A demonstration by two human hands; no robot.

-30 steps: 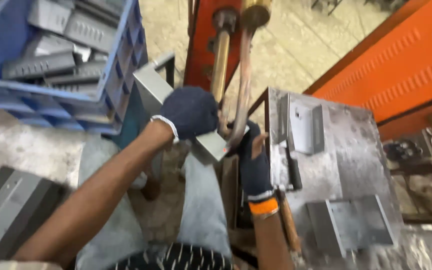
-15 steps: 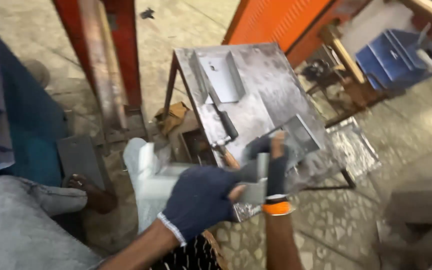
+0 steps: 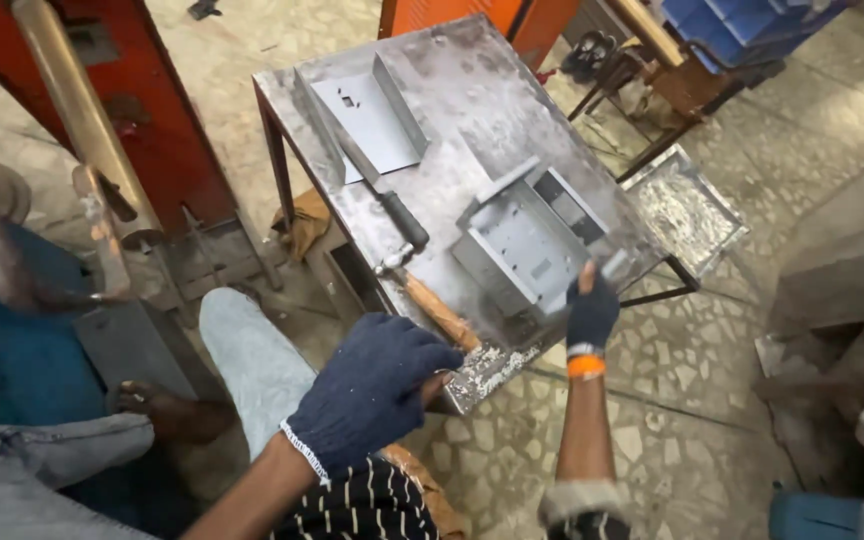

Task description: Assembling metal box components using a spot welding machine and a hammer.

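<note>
Head view, from the nearest thing outward: the left hand (image 3: 372, 390) in its dark knitted glove is curled shut over the near corner of the steel worktop (image 3: 497, 130), by the butt of a wooden hammer handle (image 3: 437, 312); whether the fingers grip the handle or only the worktop edge cannot be told. Farther out, the right hand (image 3: 590, 312) (same glove, orange wristband) has its fingers pinched closed on the near right edge of a folded grey sheet-metal box (image 3: 522, 240) lying on the worktop. A firm pinch on the flange, clear of the cut edges, with the other hand braced, looks the sound way to shift it. That box is open-topped and shows nothing loose inside. Beyond it lies a shallow sheet-metal tray piece (image 3: 372, 115), also bare. Right of the worktop, low down, a dull metal pan (image 3: 687, 205) holds greyish residue. At the far top right stands a blue plastic crate (image 3: 742, 20), contents unclear.
</note>
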